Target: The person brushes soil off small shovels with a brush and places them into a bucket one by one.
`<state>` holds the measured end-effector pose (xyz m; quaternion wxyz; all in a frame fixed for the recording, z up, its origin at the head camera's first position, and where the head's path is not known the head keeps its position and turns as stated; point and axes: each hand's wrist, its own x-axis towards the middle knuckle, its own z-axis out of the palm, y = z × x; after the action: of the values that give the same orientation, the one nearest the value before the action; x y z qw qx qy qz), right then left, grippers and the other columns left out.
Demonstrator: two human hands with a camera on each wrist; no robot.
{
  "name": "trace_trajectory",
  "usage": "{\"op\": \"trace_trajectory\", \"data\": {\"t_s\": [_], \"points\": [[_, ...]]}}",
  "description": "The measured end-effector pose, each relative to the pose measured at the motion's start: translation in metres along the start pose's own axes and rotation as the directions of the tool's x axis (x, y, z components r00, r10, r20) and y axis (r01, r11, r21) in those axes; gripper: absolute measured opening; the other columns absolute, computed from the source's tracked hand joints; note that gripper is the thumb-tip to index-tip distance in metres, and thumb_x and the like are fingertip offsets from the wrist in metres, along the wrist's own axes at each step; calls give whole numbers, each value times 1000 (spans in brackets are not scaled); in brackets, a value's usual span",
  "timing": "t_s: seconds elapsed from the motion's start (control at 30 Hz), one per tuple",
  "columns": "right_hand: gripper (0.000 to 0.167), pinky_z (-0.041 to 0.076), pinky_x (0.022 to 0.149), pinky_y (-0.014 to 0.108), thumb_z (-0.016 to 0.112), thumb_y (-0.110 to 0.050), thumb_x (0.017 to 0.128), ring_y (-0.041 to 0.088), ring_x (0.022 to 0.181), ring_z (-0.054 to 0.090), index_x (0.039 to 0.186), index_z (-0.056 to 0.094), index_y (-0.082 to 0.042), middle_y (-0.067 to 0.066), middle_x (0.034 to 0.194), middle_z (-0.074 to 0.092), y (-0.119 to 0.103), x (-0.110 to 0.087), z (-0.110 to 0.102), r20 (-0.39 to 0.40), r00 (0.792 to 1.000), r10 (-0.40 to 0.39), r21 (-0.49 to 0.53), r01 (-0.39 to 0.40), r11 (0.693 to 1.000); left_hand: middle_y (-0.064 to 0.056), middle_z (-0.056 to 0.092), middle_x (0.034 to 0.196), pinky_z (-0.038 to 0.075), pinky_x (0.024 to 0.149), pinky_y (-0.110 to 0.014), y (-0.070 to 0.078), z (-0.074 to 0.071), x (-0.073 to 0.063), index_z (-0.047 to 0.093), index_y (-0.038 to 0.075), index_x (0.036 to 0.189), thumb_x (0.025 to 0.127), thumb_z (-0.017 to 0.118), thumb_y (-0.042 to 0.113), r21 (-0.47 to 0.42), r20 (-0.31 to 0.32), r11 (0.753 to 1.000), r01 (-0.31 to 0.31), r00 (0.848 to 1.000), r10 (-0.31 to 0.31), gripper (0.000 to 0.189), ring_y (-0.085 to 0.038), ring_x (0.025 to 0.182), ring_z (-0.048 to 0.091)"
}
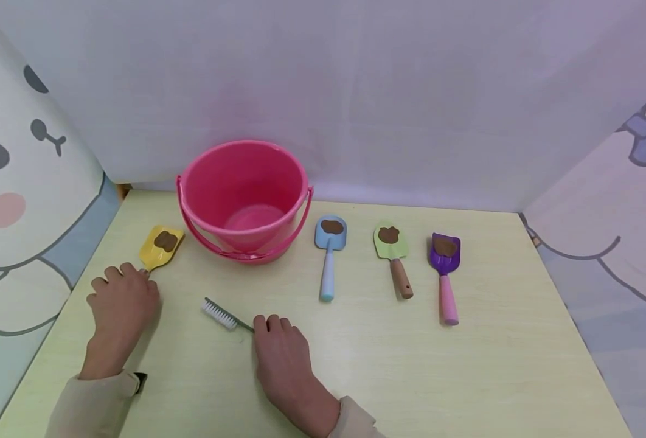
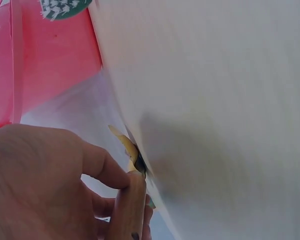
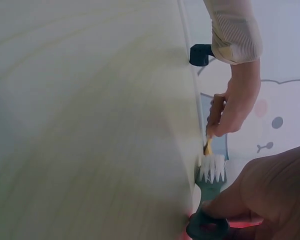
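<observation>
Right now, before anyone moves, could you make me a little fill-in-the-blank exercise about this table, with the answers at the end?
1. The left hand grips the ____ shovel.
2. The right hand holds a brush with ____ bristles.
3. Between the blue shovel and the purple shovel lies the ____ one.
4. Counting the one being gripped, the table has ____ shovels on it.

Missing words: yellow; white; green; four.

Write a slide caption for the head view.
Left hand grips a yellow scoop; right hand holds a brush near a pink bucket.
</observation>
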<state>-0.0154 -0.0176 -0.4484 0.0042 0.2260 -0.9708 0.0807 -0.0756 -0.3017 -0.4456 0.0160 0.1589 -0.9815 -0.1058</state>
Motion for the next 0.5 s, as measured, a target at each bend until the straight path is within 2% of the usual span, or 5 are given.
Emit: {"op": "trace_trajectory", "data": {"t_s": [0.3,0.5], "points": [[31,46,65,23,79,-7,86,15,82,59,110,60,-13,0,95,67,1,0,0,-19,1000,11,-9,-11,1000,-41,41,85,40,60,-65,1,-2,0,41,-20,97,103,40,17,11,-26,1000,-4,1000,4,37,-60,77,43],[33,42,63,23,81,-7,81,16,79,55,103,56,-10,0,88,65,2,-1,3,-109,994,6,-44,-11,999,-38,41,80,38,55,-62,-1,0,0,40,-16,88,102,39,17,-7,-83,999,-33,996,32,36,-60,72,44]]}}
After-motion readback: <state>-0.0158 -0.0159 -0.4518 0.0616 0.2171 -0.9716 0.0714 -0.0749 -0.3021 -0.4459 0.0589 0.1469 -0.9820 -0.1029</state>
